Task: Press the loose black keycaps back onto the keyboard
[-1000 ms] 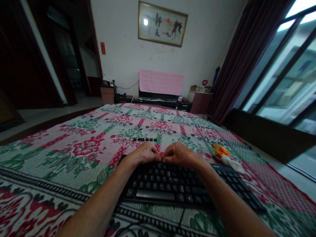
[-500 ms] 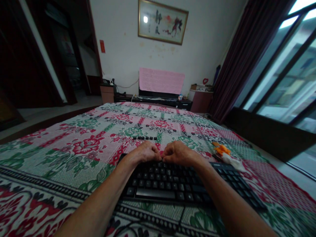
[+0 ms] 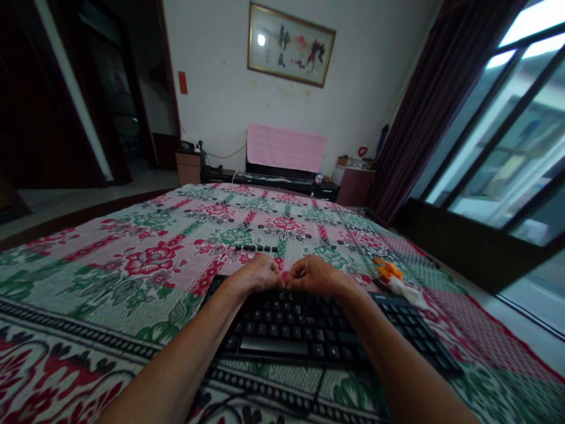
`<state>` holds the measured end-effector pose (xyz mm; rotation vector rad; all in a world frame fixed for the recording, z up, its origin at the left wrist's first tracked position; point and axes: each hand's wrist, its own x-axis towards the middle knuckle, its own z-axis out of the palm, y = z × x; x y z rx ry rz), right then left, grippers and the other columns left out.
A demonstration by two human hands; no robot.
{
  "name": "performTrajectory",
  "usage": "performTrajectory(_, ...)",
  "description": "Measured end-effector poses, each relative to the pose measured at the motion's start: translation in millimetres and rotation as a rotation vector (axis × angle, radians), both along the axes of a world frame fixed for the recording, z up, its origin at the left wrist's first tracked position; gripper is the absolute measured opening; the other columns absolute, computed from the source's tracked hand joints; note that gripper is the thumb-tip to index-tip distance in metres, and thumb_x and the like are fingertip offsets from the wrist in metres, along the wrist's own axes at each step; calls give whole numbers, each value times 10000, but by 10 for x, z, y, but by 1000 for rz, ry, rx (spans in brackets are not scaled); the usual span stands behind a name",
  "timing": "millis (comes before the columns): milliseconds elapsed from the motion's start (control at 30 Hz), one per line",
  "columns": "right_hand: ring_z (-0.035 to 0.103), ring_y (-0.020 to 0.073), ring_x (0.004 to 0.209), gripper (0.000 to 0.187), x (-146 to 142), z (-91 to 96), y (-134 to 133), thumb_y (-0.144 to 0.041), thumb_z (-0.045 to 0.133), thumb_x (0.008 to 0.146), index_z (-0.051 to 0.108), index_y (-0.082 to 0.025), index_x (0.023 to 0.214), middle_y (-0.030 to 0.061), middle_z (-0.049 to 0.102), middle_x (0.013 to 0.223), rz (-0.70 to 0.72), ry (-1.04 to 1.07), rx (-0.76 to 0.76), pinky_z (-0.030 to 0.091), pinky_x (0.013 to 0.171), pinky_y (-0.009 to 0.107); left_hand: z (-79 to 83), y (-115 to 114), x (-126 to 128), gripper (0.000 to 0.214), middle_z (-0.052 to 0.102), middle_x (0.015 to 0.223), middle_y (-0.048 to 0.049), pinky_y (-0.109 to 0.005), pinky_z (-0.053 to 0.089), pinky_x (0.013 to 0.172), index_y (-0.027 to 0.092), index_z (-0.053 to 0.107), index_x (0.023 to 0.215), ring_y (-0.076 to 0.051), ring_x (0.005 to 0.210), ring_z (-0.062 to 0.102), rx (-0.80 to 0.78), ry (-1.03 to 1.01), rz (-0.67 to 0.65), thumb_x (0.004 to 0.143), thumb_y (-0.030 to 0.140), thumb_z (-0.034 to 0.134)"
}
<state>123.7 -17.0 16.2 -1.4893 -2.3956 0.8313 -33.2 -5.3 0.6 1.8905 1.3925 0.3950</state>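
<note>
A black keyboard (image 3: pixel 309 330) lies on a floral bedspread (image 3: pixel 132 265) in front of me. My left hand (image 3: pixel 258 275) and my right hand (image 3: pixel 314 275) rest at the keyboard's far edge, knuckles up, fingers curled under and fingertips meeting at the top row of keys. What they pinch is hidden beneath the fingers. A short row of loose black keycaps (image 3: pixel 256 248) lies on the bedspread just beyond my hands.
An orange object (image 3: pixel 387 270) and a white cloth (image 3: pixel 406 287) lie right of the keyboard. A cable (image 3: pixel 318 388) runs from the keyboard towards me. Beyond the bed stand a low cabinet with a pink cloth (image 3: pixel 286 147), a framed picture (image 3: pixel 290 44) and a dark curtain (image 3: pixel 419 118) by the window.
Both hands stay at the keyboard's top edge with fingertips together. The view has shifted slightly left; the hands' pose is nearly unchanged.
</note>
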Motion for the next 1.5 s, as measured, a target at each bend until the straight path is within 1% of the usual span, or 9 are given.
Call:
performTrajectory(167,333,52,465,203,12,-26,19,-287,479,608,584,-113,606,-36,427,488,-23,-32,39,258,414,155,28,-9,-32,110,341,409,64,-185,187,377,140,492,463,-44,388,287,-22,-44,-43,481,246,514)
performTrajectory(300,359,55,465,193,-12,-29,15,-272,480,612,591,-115,610,-27,452,486,-18,-62,56,258,419,161,15,-10,-37,112,320,399,69,-189,173,374,141,486,461,-42,380,273,-31,-41,-27,490,246,517)
performTrajectory(433,374,62,469,188,-45,9,-12,-268,482,608,593,-117,591,-19,475,483,2,-97,102,260,425,171,0,-3,-28,109,360,415,66,-185,198,380,142,505,473,-44,390,299,-45,-48,-32,488,246,529)
performTrajectory(567,384,69,489,183,-38,15,-35,-255,474,614,593,-116,599,-14,490,500,15,-99,128,267,437,175,40,-14,-23,112,370,406,66,-185,206,384,141,526,476,-45,388,292,-61,-44,-37,496,251,531)
performTrajectory(667,400,71,514,210,2,-24,-25,-287,469,634,600,-125,661,-18,511,553,53,-39,89,284,453,172,67,-9,-53,134,387,417,66,-183,216,390,141,554,509,-47,399,302,-59,-46,-53,493,273,541)
performTrajectory(800,412,71,533,206,33,-43,-10,-283,473,637,594,-128,697,-19,523,597,45,-20,45,297,466,168,54,44,-149,199,455,475,57,-174,239,410,153,611,624,-56,435,349,-58,-29,-103,493,282,534)
performTrajectory(1033,402,67,500,173,20,2,-18,-267,491,611,584,-129,657,-32,501,550,38,0,1,300,457,170,93,53,-209,212,437,425,47,-176,225,419,150,635,594,-59,422,345,60,118,-151,536,267,467)
performTrajectory(1267,417,70,505,179,-8,19,-36,-271,489,607,598,-136,653,-25,520,549,-3,-64,57,303,459,170,102,3,-98,226,378,368,34,-190,216,421,159,602,476,-64,405,338,261,262,-85,561,324,473)
performTrajectory(1500,419,66,511,180,18,43,-49,-247,467,621,594,-131,676,-30,516,561,73,10,40,306,460,166,58,23,-145,221,384,400,31,-184,196,410,141,598,504,-62,418,342,391,248,-212,591,266,437)
